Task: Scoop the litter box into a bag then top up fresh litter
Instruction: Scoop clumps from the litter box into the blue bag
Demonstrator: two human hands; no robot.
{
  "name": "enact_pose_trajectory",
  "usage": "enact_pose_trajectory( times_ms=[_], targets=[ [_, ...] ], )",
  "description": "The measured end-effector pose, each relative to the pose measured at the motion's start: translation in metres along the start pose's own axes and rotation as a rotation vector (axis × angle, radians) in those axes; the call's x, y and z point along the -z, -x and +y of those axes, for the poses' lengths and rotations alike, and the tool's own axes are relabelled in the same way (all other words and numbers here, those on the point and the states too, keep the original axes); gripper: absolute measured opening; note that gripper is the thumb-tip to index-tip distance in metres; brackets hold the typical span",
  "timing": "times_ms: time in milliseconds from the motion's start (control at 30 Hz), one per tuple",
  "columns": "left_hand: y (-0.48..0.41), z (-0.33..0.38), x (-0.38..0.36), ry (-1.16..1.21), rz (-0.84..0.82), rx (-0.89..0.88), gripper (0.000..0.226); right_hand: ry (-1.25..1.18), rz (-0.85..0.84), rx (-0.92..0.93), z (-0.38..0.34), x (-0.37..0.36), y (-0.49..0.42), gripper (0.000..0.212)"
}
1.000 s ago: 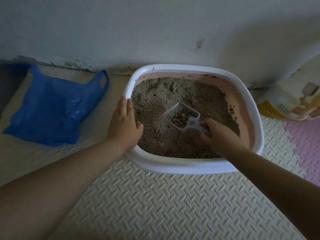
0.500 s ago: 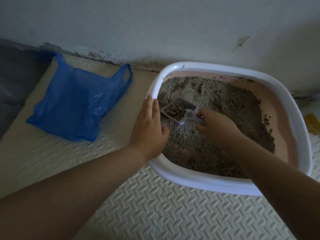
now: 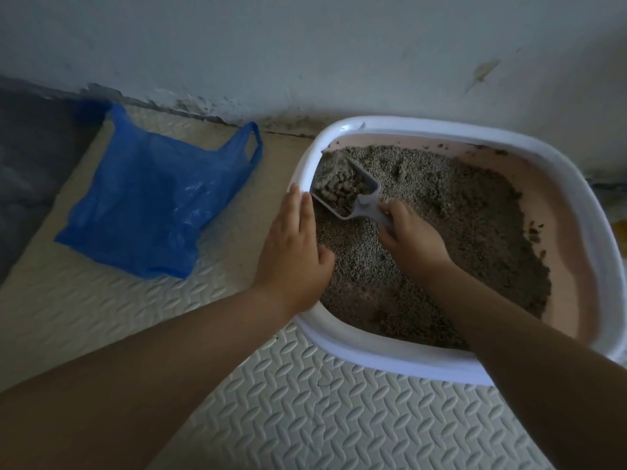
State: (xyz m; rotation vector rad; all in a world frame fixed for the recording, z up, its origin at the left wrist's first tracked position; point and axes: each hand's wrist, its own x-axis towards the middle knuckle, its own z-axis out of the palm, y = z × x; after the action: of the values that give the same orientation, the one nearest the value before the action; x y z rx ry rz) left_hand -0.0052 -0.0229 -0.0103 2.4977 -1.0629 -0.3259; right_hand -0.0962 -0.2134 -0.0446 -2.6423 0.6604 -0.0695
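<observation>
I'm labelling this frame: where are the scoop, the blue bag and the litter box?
scoop [image 3: 364,208]: head view, bare neck behind its bowl
blue bag [image 3: 152,205]: head view, middle of plastic
litter box [image 3: 390,356]: head view, near white rim

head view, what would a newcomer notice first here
The white-rimmed litter box at right, full of grey litter, dominates. Near its far left corner the right hand grips a scoop loaded with brown clumps, while the left hand rests on the left rim. A bright blue bag lies on the mat to its left.
</observation>
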Motion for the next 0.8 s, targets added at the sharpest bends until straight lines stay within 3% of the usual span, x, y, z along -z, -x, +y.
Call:
enact_pose_trajectory(
  times_ms=[233,500,800],
  targets=[
    [0.0,0.001,0.004,-0.015,-0.026,0.004,0.072,-0.2,0.128,-0.12,0.003,0.023,0.048,0.03],
    [0.001,0.004,0.007,-0.06,-0.046,0.022,0.073,-0.166,0.216,-0.092,0.005,0.065,0.086,0.03],
    [0.002,0.007,0.009,-0.093,-0.037,0.029,0.073,-0.199,0.225,-0.204,0.018,0.076,0.108,0.021]
  ],
)
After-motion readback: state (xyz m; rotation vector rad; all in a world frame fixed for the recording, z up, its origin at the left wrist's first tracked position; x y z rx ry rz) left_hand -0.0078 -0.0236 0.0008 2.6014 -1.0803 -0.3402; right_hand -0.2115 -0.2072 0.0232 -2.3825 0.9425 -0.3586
